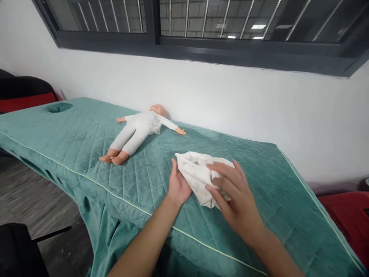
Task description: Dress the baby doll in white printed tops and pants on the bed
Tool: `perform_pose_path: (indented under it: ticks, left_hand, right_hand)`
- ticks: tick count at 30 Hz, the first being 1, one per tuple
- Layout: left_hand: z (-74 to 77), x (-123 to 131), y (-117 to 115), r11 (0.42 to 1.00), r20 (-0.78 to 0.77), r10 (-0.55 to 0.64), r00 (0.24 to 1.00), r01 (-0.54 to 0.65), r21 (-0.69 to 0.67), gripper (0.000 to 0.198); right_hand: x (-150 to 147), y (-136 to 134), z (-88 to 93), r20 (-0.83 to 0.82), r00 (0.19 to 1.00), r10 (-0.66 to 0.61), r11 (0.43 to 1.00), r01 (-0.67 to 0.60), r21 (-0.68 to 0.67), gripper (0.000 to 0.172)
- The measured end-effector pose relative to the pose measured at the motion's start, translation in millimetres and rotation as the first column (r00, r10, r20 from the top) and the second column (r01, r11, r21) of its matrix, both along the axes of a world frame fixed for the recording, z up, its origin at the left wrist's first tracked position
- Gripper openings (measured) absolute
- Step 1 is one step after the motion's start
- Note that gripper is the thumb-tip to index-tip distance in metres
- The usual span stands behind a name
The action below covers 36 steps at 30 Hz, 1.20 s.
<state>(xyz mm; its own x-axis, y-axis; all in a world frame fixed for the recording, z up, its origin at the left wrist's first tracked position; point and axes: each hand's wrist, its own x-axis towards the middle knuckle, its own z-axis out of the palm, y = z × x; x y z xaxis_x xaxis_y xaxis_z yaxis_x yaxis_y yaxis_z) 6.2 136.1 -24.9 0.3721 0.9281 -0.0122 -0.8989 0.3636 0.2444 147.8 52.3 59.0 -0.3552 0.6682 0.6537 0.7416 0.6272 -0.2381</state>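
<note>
A bunched white cloth (196, 173) with faint small prints is held in front of me, just above the bed cover. My left hand (179, 186) supports it from the left, palm up, with the thumb raised along its edge and the other fingers hidden beneath. Over its right side curve the fingers of my right hand (233, 192), slightly blurred, with cloth between thumb and fingers. Farther back, a baby doll (141, 125) in a white long-sleeved outfit lies on its back, arms spread and bare feet towards the near left.
A green quilted bed cover (95, 154) with a face hole (59, 107) at the left spreads beneath everything. Behind the bed rise a white wall and a barred window (201, 23). Red chairs (346, 215) stand right and far left; a black object (20, 250) is at lower left.
</note>
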Motion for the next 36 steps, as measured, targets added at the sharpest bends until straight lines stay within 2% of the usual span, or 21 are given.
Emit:
perform_pose_path:
  ticks: [3, 6, 8, 12, 16, 19, 22, 24, 26, 29, 31, 33, 36]
  left_hand:
    - [-0.4, -4, -3, 0.997, -0.018, -0.082, 0.996, 0.082, -0.004, 0.078]
    - [1.0, -9, -9, 0.981, -0.082, -0.192, 0.978, 0.191, -0.022, 0.084]
    - [2.6, -11, -13, 0.975, -0.12, -0.221, 0.968, 0.217, -0.045, 0.084]
    - [3.6, -12, -14, 0.978, -0.137, -0.205, 0.969, 0.197, -0.068, 0.069]
    - [12.1, -3, -8, 0.985, -0.145, -0.17, 0.975, 0.169, -0.019, 0.058]
    - [36.1, 8, 0, 0.997, -0.149, -0.066, 0.987, 0.07, 0.018, 0.049]
    - [62.5, 9, 7, 0.994, -0.123, 0.063, 0.99, -0.051, 0.096, 0.045]
    - [66.7, 1, 9, 0.982, -0.104, 0.131, 0.986, -0.114, 0.152, 0.045]
    - [54.4, -14, 5, 0.967, -0.111, 0.214, 0.97, -0.195, 0.162, 0.046]
    - [16.4, -43, -7, 0.946, -0.185, 0.321, 0.929, -0.308, 0.1, 0.047]
    - [-6.6, -61, -16, 0.935, -0.238, 0.355, 0.904, -0.35, 0.062, 0.045]
    - [-19.3, -74, -21, 0.922, -0.29, 0.38, 0.879, -0.385, 0.042, 0.04]
    - [-21.9, -86, -21, 0.9, -0.347, 0.421, 0.838, -0.432, 0.047, 0.026]
  right_hand:
    - [-8, -37, -12.4, 0.126, 0.991, 0.035, 0.998, -0.041, 0.049, 0.013]
    - [-18, -62, -38.0, 0.203, 0.978, 0.049, 0.999, -0.046, -0.021, 0.007]
    - [-25, -70, -57.2, 0.25, 0.967, 0.047, 0.996, -0.025, -0.088, 0.003]
    - [-31, -72, -80.9, 0.258, 0.965, -0.042, 0.984, 0.085, -0.158, 0.019]
    - [-25, -63, -80.6, 0.247, 0.947, -0.205, 0.97, 0.231, -0.081, 0.05]
    - [-8, -43, -71.4, 0.231, 0.921, -0.314, 0.949, 0.31, 0.057, 0.047]
    - [18, -23, -60.9, 0.162, 0.934, -0.318, 0.931, 0.276, 0.238, 0.039]
    - [36, -18, -58.6, 0.147, 0.94, -0.306, 0.921, 0.254, 0.295, 0.038]
    - [50, -20, -63.9, 0.162, 0.935, -0.316, 0.928, 0.269, 0.257, 0.039]
    - [64, -31, -80.5, 0.205, 0.929, -0.309, 0.951, 0.306, 0.044, 0.042]
    - [68, -36, -85.7, 0.16, 0.943, -0.293, 0.947, 0.309, -0.091, 0.046]
    - [68, -36, -77.9, 0.023, 0.955, -0.296, 0.945, 0.296, -0.139, 0.05]
    - [58, -24, -46.7, -0.204, 0.933, -0.298, 0.954, 0.28, -0.112, 0.045]
